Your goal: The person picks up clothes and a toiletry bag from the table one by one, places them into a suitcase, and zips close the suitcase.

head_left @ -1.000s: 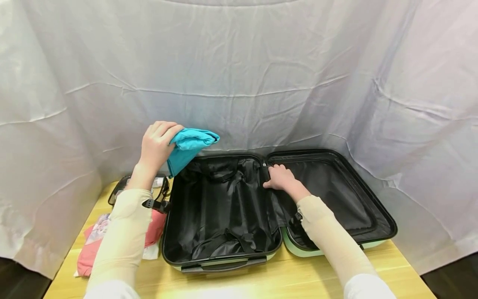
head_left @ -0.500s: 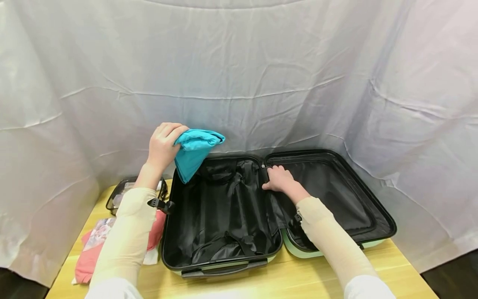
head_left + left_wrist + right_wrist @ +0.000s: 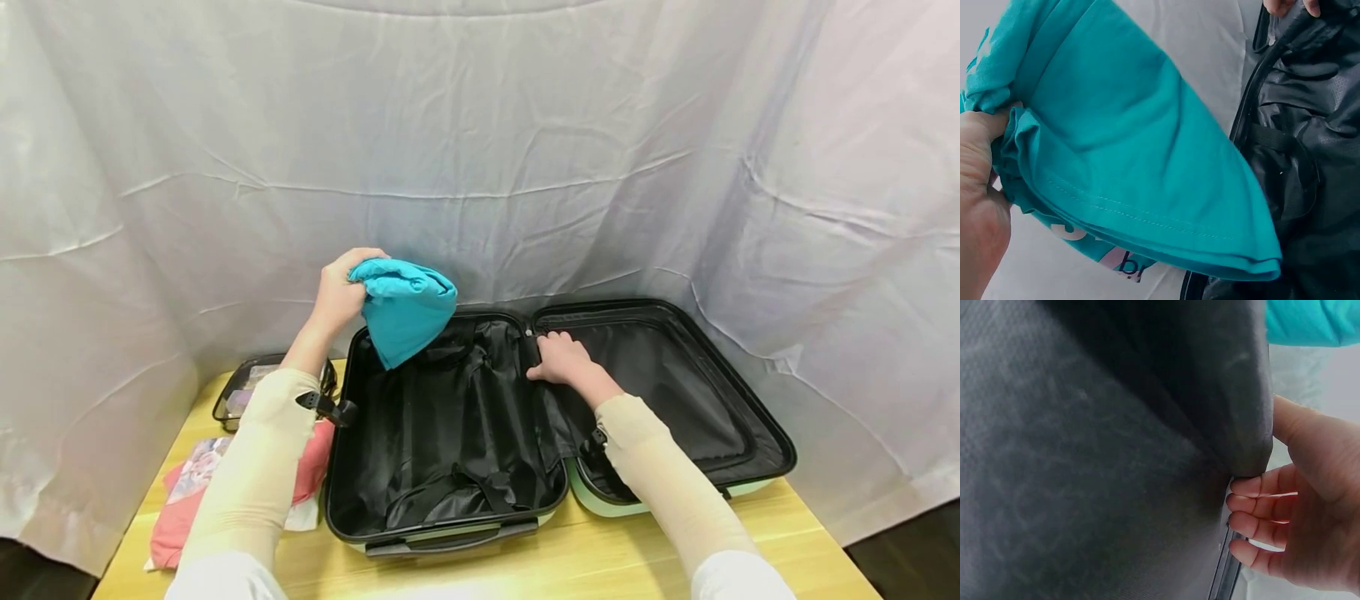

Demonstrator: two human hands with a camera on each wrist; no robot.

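A folded teal T-shirt (image 3: 408, 312) hangs from my left hand (image 3: 341, 292), over the far left part of the open suitcase (image 3: 453, 417). In the left wrist view, the thumb and fingers grip the bunched end of the T-shirt (image 3: 1129, 137); its stitched hem droops and some printed letters show beneath. My right hand (image 3: 562, 358) is at the suitcase's middle, by the hinge. In the right wrist view, the thumb and fingers of the right hand (image 3: 1322, 500) pinch the edge of a black fabric flap (image 3: 1241, 412), the thumb partly hidden behind it.
The suitcase lid half (image 3: 660, 392) lies open on the right. Straps lie in the left half. Pink clothes (image 3: 176, 517) and a black-edged clear pouch (image 3: 240, 392) with small items lie left on the wooden table (image 3: 600, 558). A grey curtain (image 3: 480, 150) hangs behind.
My left hand has carried the teal T-shirt rightward, further over the suitcase, and the T-shirt has turned a little. The right hand has stayed in its place.
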